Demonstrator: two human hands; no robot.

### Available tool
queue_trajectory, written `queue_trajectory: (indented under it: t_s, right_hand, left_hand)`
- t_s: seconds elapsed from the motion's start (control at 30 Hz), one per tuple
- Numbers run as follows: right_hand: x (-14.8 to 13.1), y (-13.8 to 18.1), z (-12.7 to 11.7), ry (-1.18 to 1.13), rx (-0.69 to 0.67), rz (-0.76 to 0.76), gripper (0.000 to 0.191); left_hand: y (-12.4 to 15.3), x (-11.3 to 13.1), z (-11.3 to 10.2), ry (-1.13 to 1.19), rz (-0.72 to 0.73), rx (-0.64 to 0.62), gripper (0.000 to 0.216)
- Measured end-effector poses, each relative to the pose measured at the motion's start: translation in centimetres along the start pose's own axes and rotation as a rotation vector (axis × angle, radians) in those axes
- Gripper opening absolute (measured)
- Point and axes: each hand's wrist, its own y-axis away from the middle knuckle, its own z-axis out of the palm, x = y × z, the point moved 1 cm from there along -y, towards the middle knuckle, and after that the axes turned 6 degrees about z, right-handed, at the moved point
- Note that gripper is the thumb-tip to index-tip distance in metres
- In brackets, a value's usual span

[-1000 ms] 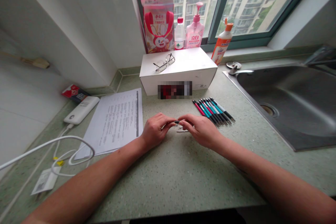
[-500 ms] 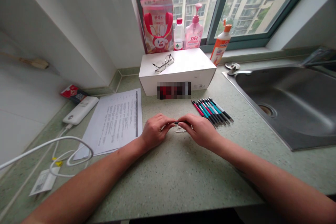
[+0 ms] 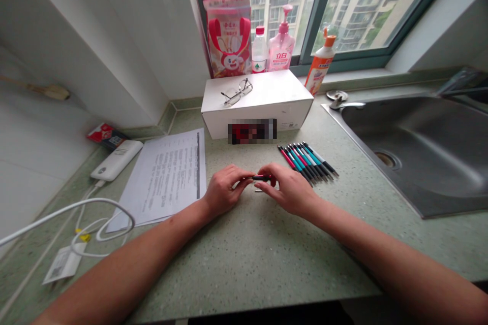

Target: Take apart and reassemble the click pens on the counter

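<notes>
A pen (image 3: 261, 177) with a black grip and a bit of red barrel lies level between my two hands above the counter. My left hand (image 3: 225, 188) pinches its left end between thumb and fingers. Around the red part, my right hand (image 3: 290, 188) has its fingers curled, with the thumb lowered slightly away from the grip. A small thin silvery piece (image 3: 259, 191) rests on the counter just under the right thumb, partly hidden. Beside the right hand lies a row of several pens (image 3: 305, 160) in red, teal, grey and black.
Behind the hands stands a white box (image 3: 259, 96) with glasses (image 3: 237, 92) on top. Printed sheets (image 3: 168, 177), a white power bank (image 3: 117, 160) and a cable (image 3: 102, 200) are at left. A steel sink (image 3: 427, 152) is at right. Bottles (image 3: 281, 51) line the window.
My right thumb and fingers have spread apart around the pen, so more of its black grip and red barrel shows. The left hand keeps its pinch in the same place.
</notes>
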Motion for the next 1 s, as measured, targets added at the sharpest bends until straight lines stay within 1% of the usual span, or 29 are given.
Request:
queue_trajectory:
  t_s: [0.07, 0.13, 0.2, 0.33, 0.43, 0.53, 0.63, 0.73, 0.87, 1.0]
  right_hand:
    - [0.01, -0.01, 0.0, 0.028, -0.017, 0.029, 0.021]
    - [0.1, -0.03, 0.03, 0.037, -0.011, 0.018, 0.022]
    - [0.22, -0.04, 0.05, 0.027, 0.013, -0.001, 0.018]
    - [0.39, -0.09, -0.07, 0.0, 0.036, 0.003, 0.011]
    - [0.38, -0.12, -0.38, -0.016, 0.024, -0.001, 0.009]
    - [0.28, -0.06, -0.64, 0.01, -0.026, -0.03, 0.007]
    - [0.09, 0.11, -0.58, 0.095, -0.121, -0.092, 0.007]
    - [-0.1, 0.33, -0.28, 0.179, -0.202, -0.153, 0.008]
    - [-0.18, 0.52, 0.08, 0.209, -0.277, -0.2, 0.013]
    - [-0.08, 0.49, 0.18, 0.206, -0.292, -0.204, 0.018]
  left_hand:
    - [0.03, -0.01, 0.01, 0.003, 0.001, 0.002, 0.013]
    - [0.06, -0.01, 0.03, 0.012, 0.009, 0.002, 0.013]
    - [0.06, -0.02, 0.03, 0.026, 0.009, 0.005, 0.013]
    - [0.0, -0.11, -0.03, 0.035, -0.035, 0.031, 0.011]
    - [-0.04, -0.26, -0.04, -0.014, -0.077, 0.047, 0.01]
    - [0.03, -0.45, 0.1, -0.091, -0.126, -0.002, 0.013]
    - [0.26, -0.62, 0.33, -0.177, -0.17, -0.098, 0.013]
    - [0.49, -0.67, 0.49, -0.242, -0.182, -0.178, 0.013]
    - [0.58, -0.63, 0.51, -0.267, -0.18, -0.204, 0.013]
    - [0.55, -0.73, 0.53, -0.264, -0.187, -0.212, 0.013]
